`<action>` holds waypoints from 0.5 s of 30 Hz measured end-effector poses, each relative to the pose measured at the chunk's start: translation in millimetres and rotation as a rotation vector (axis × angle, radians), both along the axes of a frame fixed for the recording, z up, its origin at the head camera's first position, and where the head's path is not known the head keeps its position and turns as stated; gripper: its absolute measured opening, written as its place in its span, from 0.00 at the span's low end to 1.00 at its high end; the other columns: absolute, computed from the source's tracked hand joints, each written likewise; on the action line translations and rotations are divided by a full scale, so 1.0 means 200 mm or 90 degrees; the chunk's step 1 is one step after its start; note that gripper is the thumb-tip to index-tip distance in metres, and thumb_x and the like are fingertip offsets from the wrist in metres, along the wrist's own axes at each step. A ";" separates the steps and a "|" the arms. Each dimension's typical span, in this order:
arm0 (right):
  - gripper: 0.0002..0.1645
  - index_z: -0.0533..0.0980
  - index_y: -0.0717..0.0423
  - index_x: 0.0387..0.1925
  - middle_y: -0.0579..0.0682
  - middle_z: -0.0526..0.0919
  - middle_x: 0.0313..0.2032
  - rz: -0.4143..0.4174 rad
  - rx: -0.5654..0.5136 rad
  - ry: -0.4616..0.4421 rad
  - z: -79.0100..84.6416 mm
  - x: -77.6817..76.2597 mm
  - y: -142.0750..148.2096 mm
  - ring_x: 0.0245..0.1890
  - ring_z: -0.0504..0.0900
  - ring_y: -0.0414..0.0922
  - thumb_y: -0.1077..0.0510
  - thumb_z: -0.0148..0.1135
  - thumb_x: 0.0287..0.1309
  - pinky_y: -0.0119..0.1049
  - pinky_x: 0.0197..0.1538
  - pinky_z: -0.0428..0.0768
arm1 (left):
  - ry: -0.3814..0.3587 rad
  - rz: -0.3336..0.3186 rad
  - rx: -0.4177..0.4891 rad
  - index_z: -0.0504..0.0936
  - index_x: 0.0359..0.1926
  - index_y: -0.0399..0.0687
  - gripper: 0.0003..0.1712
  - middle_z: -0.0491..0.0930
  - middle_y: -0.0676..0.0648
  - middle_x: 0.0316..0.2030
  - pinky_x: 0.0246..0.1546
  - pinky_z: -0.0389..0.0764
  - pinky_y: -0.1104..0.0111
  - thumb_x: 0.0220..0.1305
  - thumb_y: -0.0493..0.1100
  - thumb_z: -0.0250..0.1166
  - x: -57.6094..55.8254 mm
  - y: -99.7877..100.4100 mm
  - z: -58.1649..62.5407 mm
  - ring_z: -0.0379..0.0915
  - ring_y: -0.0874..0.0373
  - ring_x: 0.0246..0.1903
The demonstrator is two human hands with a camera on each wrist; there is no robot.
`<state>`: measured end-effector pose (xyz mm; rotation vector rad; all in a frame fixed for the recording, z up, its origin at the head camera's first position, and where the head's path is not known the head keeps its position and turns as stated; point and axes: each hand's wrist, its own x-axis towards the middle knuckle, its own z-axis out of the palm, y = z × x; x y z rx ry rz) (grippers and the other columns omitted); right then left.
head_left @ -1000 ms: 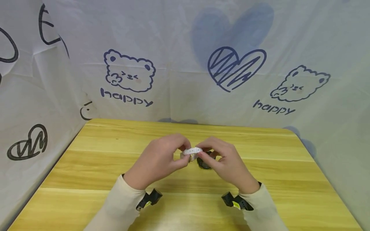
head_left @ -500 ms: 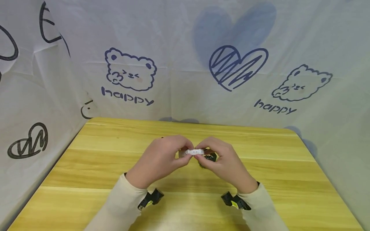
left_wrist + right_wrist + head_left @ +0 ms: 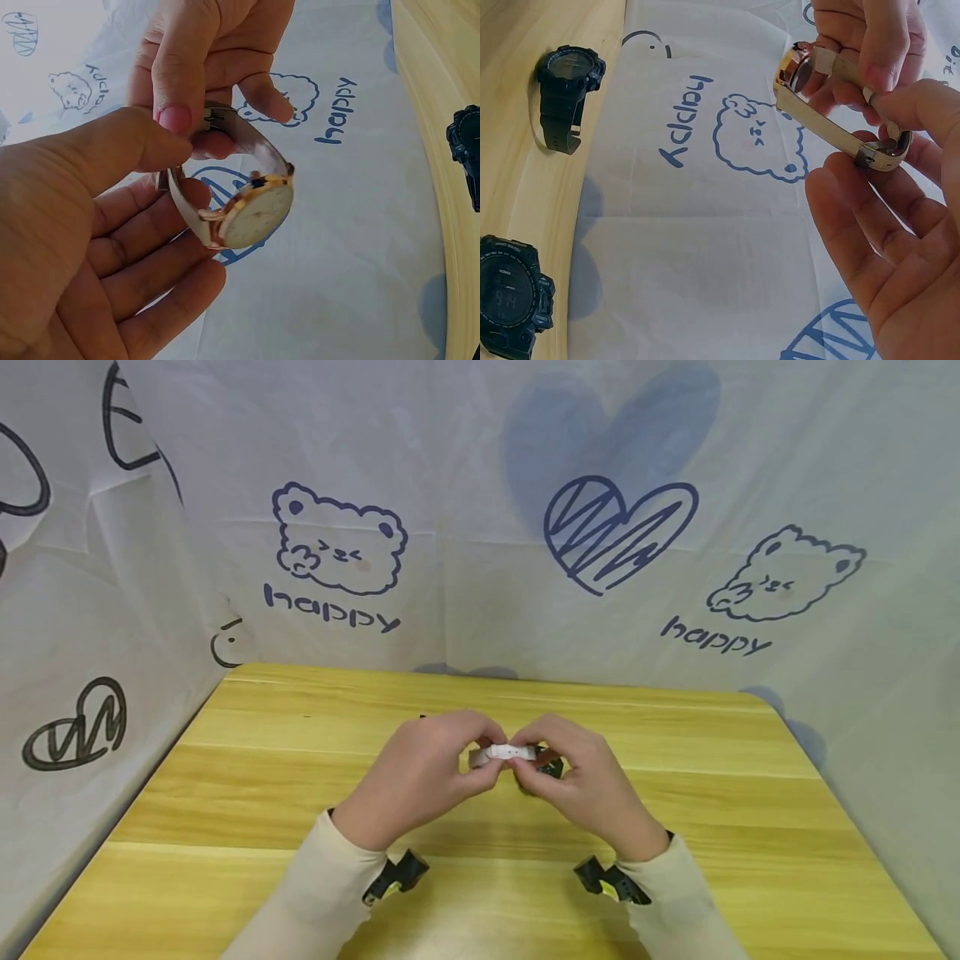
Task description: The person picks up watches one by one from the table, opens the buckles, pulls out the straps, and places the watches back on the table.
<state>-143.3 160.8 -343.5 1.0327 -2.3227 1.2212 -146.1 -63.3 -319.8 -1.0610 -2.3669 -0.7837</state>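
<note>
Both hands hold a wristwatch (image 3: 513,752) with a white strap, raised over the table. Its pale dial and rose-gold case (image 3: 259,214) show in the left wrist view, hanging below the strap's ends. My left hand (image 3: 420,772) pinches the strap between thumb and finger. Opposite it, my right hand (image 3: 577,768) pinches the other part of the strap, fingertips nearly touching the left ones. In the right wrist view the strap (image 3: 821,127) loops toward a metal buckle (image 3: 866,156); whether it is fastened cannot be told.
On the wooden table (image 3: 262,793) lies a black watch (image 3: 553,768), partly behind my right hand. The right wrist view shows a black digital watch (image 3: 510,296) and another black watch (image 3: 570,90). A white cloth (image 3: 465,460) with drawings stands behind the table.
The fingertips of both hands have drawn closer together on the white strap, which has levelled out. A small dark edge has come into view beyond my left hand.
</note>
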 end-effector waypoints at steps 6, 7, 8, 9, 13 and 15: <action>0.10 0.83 0.51 0.43 0.44 0.85 0.40 -0.006 -0.012 0.003 0.00 0.00 0.01 0.37 0.84 0.39 0.68 0.68 0.64 0.37 0.37 0.87 | -0.002 0.005 -0.002 0.85 0.38 0.53 0.05 0.82 0.60 0.32 0.30 0.76 0.73 0.61 0.42 0.73 -0.01 -0.01 0.00 0.72 0.67 0.28; 0.10 0.83 0.52 0.43 0.44 0.85 0.40 -0.008 -0.014 0.004 0.00 0.00 0.01 0.37 0.84 0.39 0.68 0.68 0.64 0.36 0.38 0.87 | -0.002 0.007 -0.004 0.85 0.38 0.54 0.05 0.82 0.60 0.32 0.30 0.76 0.73 0.61 0.42 0.73 -0.02 -0.01 0.00 0.72 0.68 0.29; 0.10 0.83 0.52 0.42 0.45 0.85 0.40 -0.009 -0.015 0.005 0.00 0.00 0.01 0.37 0.84 0.39 0.68 0.68 0.64 0.36 0.38 0.87 | -0.002 0.008 -0.005 0.86 0.38 0.54 0.04 0.82 0.60 0.33 0.31 0.77 0.73 0.61 0.42 0.73 -0.02 -0.02 0.00 0.73 0.67 0.30; 0.09 0.83 0.52 0.42 0.45 0.85 0.40 -0.010 -0.015 0.004 0.00 -0.01 0.01 0.37 0.84 0.40 0.68 0.69 0.64 0.36 0.38 0.87 | -0.001 0.009 -0.007 0.86 0.37 0.54 0.04 0.82 0.60 0.33 0.31 0.77 0.72 0.61 0.43 0.73 -0.02 -0.02 0.00 0.73 0.67 0.31; 0.10 0.83 0.52 0.43 0.44 0.85 0.40 -0.014 -0.003 0.010 0.00 -0.01 0.02 0.38 0.83 0.39 0.67 0.69 0.63 0.35 0.39 0.86 | 0.011 0.004 -0.011 0.86 0.37 0.53 0.04 0.82 0.60 0.32 0.32 0.78 0.71 0.61 0.42 0.73 -0.02 -0.02 0.00 0.74 0.67 0.31; 0.11 0.83 0.52 0.45 0.43 0.85 0.41 -0.017 0.014 0.024 0.00 -0.01 0.02 0.39 0.83 0.39 0.65 0.71 0.62 0.36 0.42 0.85 | 0.020 -0.006 -0.014 0.87 0.37 0.52 0.04 0.82 0.59 0.32 0.32 0.78 0.71 0.61 0.42 0.73 -0.02 -0.02 0.00 0.74 0.66 0.31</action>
